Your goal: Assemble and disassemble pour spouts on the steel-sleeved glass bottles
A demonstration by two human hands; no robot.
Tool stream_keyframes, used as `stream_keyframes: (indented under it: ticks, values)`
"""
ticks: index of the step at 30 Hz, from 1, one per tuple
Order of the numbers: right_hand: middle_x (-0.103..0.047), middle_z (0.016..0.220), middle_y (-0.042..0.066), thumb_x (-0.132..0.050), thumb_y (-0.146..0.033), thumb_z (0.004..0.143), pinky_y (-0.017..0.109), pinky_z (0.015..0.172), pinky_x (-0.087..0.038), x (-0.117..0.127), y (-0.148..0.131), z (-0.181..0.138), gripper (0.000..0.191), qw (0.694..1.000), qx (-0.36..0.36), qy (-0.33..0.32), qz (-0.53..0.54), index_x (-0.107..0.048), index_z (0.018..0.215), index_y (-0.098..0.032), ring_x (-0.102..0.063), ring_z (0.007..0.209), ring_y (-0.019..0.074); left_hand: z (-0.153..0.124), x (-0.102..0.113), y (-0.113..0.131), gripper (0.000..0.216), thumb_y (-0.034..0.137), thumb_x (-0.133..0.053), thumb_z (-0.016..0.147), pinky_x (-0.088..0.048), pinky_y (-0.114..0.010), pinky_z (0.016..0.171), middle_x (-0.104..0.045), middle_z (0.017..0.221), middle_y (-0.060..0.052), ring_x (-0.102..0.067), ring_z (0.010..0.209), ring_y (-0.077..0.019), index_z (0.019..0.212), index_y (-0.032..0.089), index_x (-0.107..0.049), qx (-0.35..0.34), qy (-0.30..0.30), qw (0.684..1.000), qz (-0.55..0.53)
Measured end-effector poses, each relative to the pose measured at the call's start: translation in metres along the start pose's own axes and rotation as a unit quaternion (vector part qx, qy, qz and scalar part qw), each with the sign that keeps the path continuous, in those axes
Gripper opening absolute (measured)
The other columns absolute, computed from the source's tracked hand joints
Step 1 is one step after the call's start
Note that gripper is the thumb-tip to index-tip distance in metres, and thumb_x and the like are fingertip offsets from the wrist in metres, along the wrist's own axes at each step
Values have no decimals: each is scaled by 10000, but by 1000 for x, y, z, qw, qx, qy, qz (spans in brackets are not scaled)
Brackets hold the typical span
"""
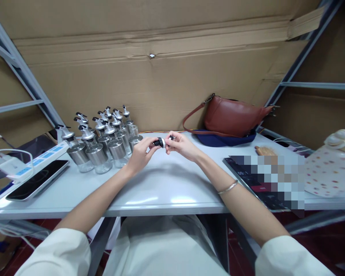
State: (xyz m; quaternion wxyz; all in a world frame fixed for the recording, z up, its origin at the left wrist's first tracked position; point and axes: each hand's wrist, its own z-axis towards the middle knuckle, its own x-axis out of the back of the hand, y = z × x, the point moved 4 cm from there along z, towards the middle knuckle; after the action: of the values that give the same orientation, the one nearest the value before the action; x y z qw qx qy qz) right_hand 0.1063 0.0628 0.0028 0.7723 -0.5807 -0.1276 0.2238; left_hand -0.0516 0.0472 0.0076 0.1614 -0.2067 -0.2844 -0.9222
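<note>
Your two hands meet above the middle of the tabletop (166,184), clear of its surface. Your left hand (142,153) pinches the black ribbed stopper end of a pourer spout (160,142) between thumb and fingers. Your right hand (182,145) grips the opposite end, with its fingertips against the pale collar; a small black part shows between those fingers. Whether the spout is one piece or two at this point cannot be told, as the fingers cover part of it. A bangle (228,187) encircles your right forearm.

Just beyond your left hand, an uncapped bottle (135,140) shows a bare glass neck. It stands upright at the right edge of a cluster of glass-and-steel dispenser bottles (94,153), which are fitted with silver pourers and dark levers. To the left of the cluster, a white power strip (43,159) lies at an angle, with a white charger (10,165) at its near end. A dark-screened phone (38,180) lies in front of the strip.

Beyond your right hand, a brown leather handbag (232,117) rests on a navy-blue item (225,138). Nearer your right forearm lies a flat-screen device (244,176), partly pixelated. A spotted white bag (327,172) sits at the far right. Cardboard (161,84) backs the workstation.
</note>
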Motion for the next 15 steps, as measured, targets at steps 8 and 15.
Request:
stream_keyframes:
  ticks: [8,15]
  values:
    - [-595,627,-15,-679,-500,720,271,609,-431,-7,-4,3,358,980,133,56,-135,-507,777,-192,-561,585,124,5,-5,-13,272,373,-603,783,-389,-218,537,-539,555,37,-487,493,-91,929,148,-651,165,-1,962,-216]
    - [-610,736,23,-571,-438,825,275,651,-395,-8,-10,-3,257,918,201,73,-335,-529,737,-200,-533,677,145,8,-10,-18,421,546,-632,717,-330,-208,464,-490,494,39,-434,434,-69,788,133,-665,213,-56,936,-275]
